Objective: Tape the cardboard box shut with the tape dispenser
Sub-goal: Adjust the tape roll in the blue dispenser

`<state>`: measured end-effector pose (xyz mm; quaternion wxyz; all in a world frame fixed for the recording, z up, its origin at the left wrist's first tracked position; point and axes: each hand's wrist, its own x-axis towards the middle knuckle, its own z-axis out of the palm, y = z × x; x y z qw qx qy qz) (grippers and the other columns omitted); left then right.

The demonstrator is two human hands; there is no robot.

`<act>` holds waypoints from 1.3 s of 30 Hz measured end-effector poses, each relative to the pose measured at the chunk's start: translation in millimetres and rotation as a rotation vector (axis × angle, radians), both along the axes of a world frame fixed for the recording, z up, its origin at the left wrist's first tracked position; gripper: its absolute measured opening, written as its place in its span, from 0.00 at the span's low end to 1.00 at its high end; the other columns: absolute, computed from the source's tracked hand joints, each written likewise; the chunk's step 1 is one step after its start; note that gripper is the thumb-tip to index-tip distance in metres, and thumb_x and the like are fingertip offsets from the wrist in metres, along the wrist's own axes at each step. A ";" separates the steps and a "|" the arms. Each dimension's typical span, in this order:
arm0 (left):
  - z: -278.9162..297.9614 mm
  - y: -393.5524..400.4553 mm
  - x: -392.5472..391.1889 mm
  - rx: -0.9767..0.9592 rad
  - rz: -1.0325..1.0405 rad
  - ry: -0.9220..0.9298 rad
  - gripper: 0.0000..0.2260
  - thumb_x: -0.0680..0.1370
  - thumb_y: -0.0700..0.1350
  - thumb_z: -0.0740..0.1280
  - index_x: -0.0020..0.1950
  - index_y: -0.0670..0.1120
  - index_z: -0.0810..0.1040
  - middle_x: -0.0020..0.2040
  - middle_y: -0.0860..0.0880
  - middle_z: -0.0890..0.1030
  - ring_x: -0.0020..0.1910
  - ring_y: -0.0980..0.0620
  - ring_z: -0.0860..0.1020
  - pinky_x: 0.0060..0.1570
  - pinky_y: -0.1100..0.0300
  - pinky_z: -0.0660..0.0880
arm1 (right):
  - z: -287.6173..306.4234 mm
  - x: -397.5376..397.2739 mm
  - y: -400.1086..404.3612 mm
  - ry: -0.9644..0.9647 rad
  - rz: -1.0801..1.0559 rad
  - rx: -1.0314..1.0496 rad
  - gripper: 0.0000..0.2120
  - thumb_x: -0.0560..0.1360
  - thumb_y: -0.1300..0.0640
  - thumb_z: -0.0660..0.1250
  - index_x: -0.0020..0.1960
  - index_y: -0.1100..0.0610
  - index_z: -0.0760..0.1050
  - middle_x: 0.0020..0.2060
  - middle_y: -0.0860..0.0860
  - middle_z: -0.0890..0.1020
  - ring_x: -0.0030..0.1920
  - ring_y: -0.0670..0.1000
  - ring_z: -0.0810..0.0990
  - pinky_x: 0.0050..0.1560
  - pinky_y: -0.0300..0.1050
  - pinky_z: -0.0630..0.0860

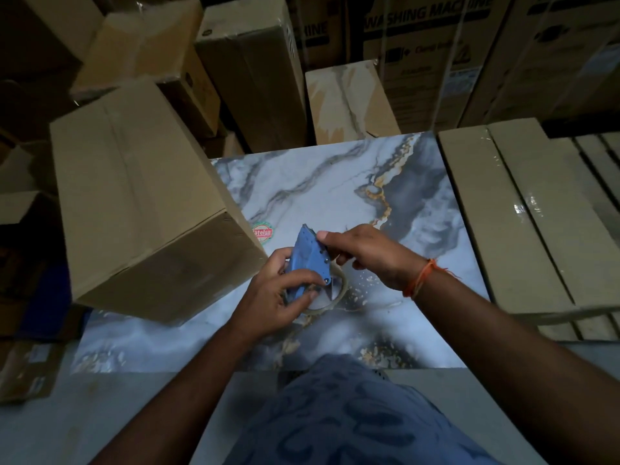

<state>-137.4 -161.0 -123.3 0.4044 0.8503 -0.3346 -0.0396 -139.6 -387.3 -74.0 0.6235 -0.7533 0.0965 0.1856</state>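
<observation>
A plain brown cardboard box (pixel 141 196) stands on the left part of the marble-patterned table (pixel 328 182), its top flaps down with a tape strip along the seam. A blue tape dispenser (pixel 308 260) with a nearly spent tape roll (pixel 330 292) is held above the table, right of the box. My left hand (pixel 278 297) grips the dispenser's lower body near the roll. My right hand (pixel 362 253) pinches its upper edge with thumb and fingers. An orange thread band circles the right wrist.
Flat taped cartons (pixel 523 223) lie along the table's right edge. Stacked cartons (pixel 255 72) and washing machine boxes (pixel 436 55) crowd the back. More boxes (pixel 27 367) sit on the floor at left. A round sticker (pixel 262 232) is on the tabletop.
</observation>
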 end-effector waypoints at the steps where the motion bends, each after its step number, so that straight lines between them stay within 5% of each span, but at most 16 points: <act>1: 0.3 1.5 1.2 0.022 -0.012 -0.010 0.09 0.76 0.44 0.75 0.55 0.55 0.86 0.65 0.46 0.74 0.67 0.57 0.74 0.57 0.62 0.77 | -3.1 -0.5 1.7 0.015 -0.023 0.032 0.24 0.77 0.42 0.67 0.48 0.65 0.85 0.38 0.50 0.83 0.40 0.48 0.76 0.41 0.41 0.69; 7: 2.1 6.1 7.7 0.144 -0.111 -0.062 0.10 0.77 0.46 0.74 0.56 0.57 0.85 0.65 0.44 0.73 0.61 0.45 0.77 0.51 0.49 0.80 | -15.0 -5.0 7.0 0.130 -0.131 0.209 0.25 0.75 0.40 0.69 0.48 0.65 0.83 0.41 0.53 0.84 0.42 0.52 0.76 0.42 0.46 0.66; 14: -0.2 14.5 10.9 0.205 -0.128 -0.084 0.11 0.78 0.46 0.73 0.58 0.58 0.85 0.67 0.44 0.72 0.62 0.46 0.76 0.50 0.50 0.80 | -25.1 -8.3 20.0 0.127 -0.191 0.220 0.18 0.77 0.45 0.68 0.45 0.60 0.85 0.36 0.50 0.85 0.36 0.48 0.77 0.38 0.43 0.66; 17: 0.0 16.7 11.9 0.208 -0.144 -0.086 0.10 0.78 0.46 0.72 0.58 0.59 0.85 0.67 0.43 0.72 0.63 0.46 0.76 0.52 0.52 0.79 | -29.7 -8.9 22.8 0.053 -0.205 0.194 0.16 0.79 0.55 0.67 0.35 0.57 0.83 0.30 0.50 0.83 0.30 0.43 0.78 0.32 0.37 0.69; 19: -0.2 16.6 12.1 0.196 -0.138 -0.084 0.10 0.79 0.46 0.72 0.58 0.59 0.85 0.67 0.43 0.72 0.63 0.46 0.75 0.51 0.52 0.79 | -32.9 -9.7 25.3 -0.004 -0.235 0.215 0.19 0.80 0.61 0.65 0.30 0.62 0.79 0.26 0.53 0.79 0.26 0.42 0.76 0.28 0.31 0.69; 22: -0.6 16.5 10.8 0.161 -0.110 -0.075 0.11 0.78 0.45 0.73 0.58 0.58 0.85 0.67 0.43 0.73 0.64 0.48 0.74 0.52 0.53 0.80 | -39.4 -9.8 30.4 -0.038 -0.308 0.252 0.19 0.79 0.61 0.66 0.36 0.75 0.77 0.27 0.58 0.76 0.25 0.47 0.71 0.27 0.33 0.68; 26: -1.0 19.3 9.5 0.130 -0.108 -0.066 0.12 0.78 0.44 0.73 0.59 0.58 0.86 0.67 0.43 0.73 0.66 0.49 0.74 0.53 0.53 0.80 | -44.1 -10.5 35.0 0.041 -0.387 0.331 0.20 0.79 0.60 0.64 0.29 0.61 0.79 0.27 0.58 0.76 0.26 0.50 0.68 0.28 0.40 0.64; 31: -3.1 26.1 10.0 0.147 -0.140 -0.071 0.12 0.78 0.43 0.73 0.58 0.57 0.86 0.67 0.42 0.73 0.64 0.48 0.75 0.53 0.55 0.79 | -43.9 -6.4 27.1 0.330 -0.364 0.542 0.18 0.81 0.56 0.58 0.39 0.63 0.79 0.32 0.54 0.81 0.31 0.49 0.76 0.27 0.36 0.67; 35: -3.4 28.2 10.5 0.163 -0.156 -0.078 0.10 0.79 0.45 0.72 0.58 0.57 0.87 0.67 0.42 0.73 0.63 0.48 0.74 0.53 0.60 0.76 | -41.2 -6.5 24.7 0.343 -0.280 0.506 0.18 0.78 0.48 0.68 0.38 0.61 0.80 0.31 0.53 0.80 0.31 0.49 0.78 0.26 0.36 0.70; 39: -4.9 28.8 13.0 0.185 -0.181 -0.084 0.10 0.80 0.47 0.72 0.59 0.58 0.86 0.67 0.42 0.74 0.62 0.47 0.75 0.51 0.57 0.77 | -45.6 -4.6 27.4 0.306 -0.286 0.467 0.17 0.74 0.49 0.74 0.50 0.64 0.80 0.33 0.54 0.80 0.31 0.50 0.78 0.24 0.37 0.69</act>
